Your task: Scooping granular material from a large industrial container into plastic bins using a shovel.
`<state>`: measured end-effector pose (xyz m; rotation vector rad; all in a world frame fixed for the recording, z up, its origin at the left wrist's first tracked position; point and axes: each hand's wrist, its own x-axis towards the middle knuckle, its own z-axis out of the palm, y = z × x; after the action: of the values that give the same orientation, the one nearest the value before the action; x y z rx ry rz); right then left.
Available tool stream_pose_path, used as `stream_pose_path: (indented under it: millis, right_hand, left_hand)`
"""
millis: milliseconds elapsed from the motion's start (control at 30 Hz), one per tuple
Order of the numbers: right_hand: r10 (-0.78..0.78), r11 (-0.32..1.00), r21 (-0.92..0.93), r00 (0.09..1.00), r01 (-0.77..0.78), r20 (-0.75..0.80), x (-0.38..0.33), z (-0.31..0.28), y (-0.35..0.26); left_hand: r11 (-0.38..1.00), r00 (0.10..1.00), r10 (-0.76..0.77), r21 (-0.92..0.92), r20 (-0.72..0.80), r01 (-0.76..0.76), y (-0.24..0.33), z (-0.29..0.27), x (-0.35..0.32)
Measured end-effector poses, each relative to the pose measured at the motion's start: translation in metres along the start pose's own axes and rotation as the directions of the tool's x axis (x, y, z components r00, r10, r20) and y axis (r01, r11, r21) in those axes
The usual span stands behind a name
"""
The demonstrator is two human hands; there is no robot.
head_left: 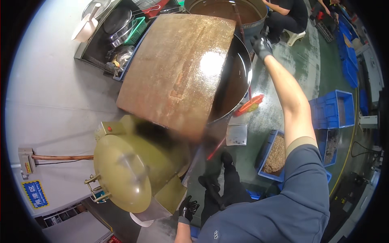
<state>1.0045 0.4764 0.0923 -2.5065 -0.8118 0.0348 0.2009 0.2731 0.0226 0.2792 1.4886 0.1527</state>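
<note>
A large, rust-brown panel (pixel 174 73), shiny with a bright glare, is seen slanting across the middle. By its near edge, to the left, a bulky olive-green machine (pixel 121 170) with a rounded end is placed. Under the panel's right side, a big round vat (pixel 250 77) is partly hidden; whether its rim is touched by the panel cannot be told. Beyond the panel, a second round vat (pixel 256 29) is set, with brown contents. To its right, a dark-clothed co-worker (pixel 293 16) is seated on a white stool (pixel 295 37). Well right of the panel, a blue crate (pixel 344 108) is tipped on its side; nearer, a blue bin (pixel 269 176) is filled with light-brown granules (pixel 275 154).

Just right of the panel's far corner, the black-gloved right hand (pixel 262 45) is stretched out, near both vats; whether anything is gripped cannot be told. Below the panel, beside the olive-green machine, the black-gloved left hand (pixel 187 208) is held low, its fingers loosely parted. Right of the panel, an orange-red object (pixel 249 105) is seen near a square, pale tray (pixel 236 134).
</note>
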Motion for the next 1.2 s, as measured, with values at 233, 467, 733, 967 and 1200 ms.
stream_pose_path:
  millis: [233, 467, 733, 967, 1200]
  right_hand:
    - [-0.119, 0.935, 0.342, 0.991, 0.092, 0.06, -0.145, 0.042, 0.106]
    - [0.061, 0.699, 0.653, 0.935, -0.29, 0.349, -0.402, 0.017, 0.079]
    - [0.084, 0.543, 0.525, 0.664, -0.656, 0.743, -0.517, -0.015, 0.036]
    - [0.297, 0.37, 0.524, 0.632, -0.767, 0.715, -0.514, -0.03, 0.097]
    - [0.295, 0.351, 0.451, 0.554, -0.82, 0.778, -0.522, -0.032, 0.107]
  left_hand:
    - [0.884, 0.91, 0.376, 0.226, 0.175, -0.409, -0.012, -0.03, 0.047]
    - [-0.117, -0.089, 0.992, 0.929, 0.092, -0.351, 0.171, 0.105, -0.133]
    - [0.48, 0.495, 0.794, 0.864, -0.353, -0.154, 0.315, 0.046, -0.05]
    - [0.491, 0.634, 0.717, 0.855, -0.289, -0.166, 0.325, 0.045, -0.038]
    - [0.251, 0.355, 0.935, 0.717, -0.005, -0.651, 0.366, -0.024, -0.132]
